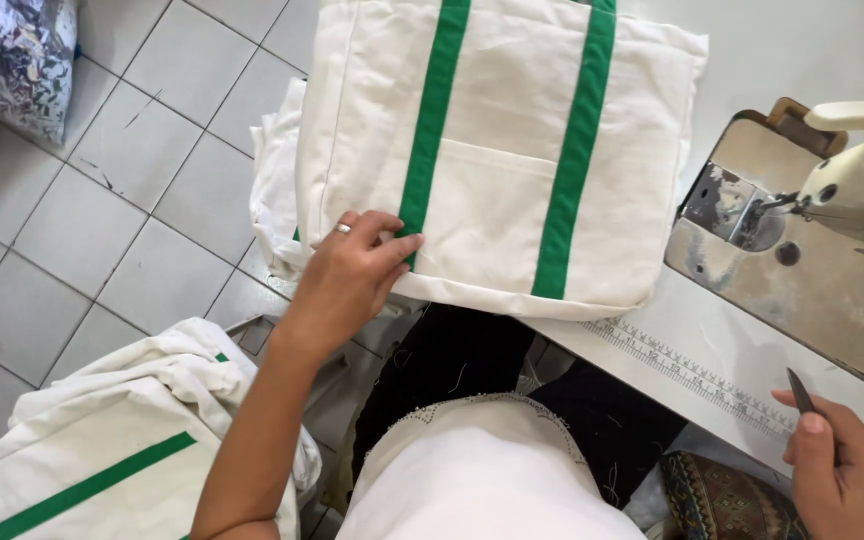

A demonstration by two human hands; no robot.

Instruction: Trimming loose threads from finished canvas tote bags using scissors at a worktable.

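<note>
A cream cloth bag [512, 140] with two green straps and a front pocket lies flat on the sewing table, its near edge hanging over the table's edge. My left hand [352, 270], a ring on one finger, presses on the bag's near left corner by the left green strap. My right hand [847, 465] at the lower right holds a small dark metal tool [800, 392], pointed upward, over the table's front edge.
A sewing machine [852, 190] with its metal plate [742, 215] stands at the right. A ruler strip [692, 370] runs along the table. More cream bags with green straps [102, 450] are piled at the lower left over the tiled floor [102, 200]. A stuffed sack [12, 55] sits top left.
</note>
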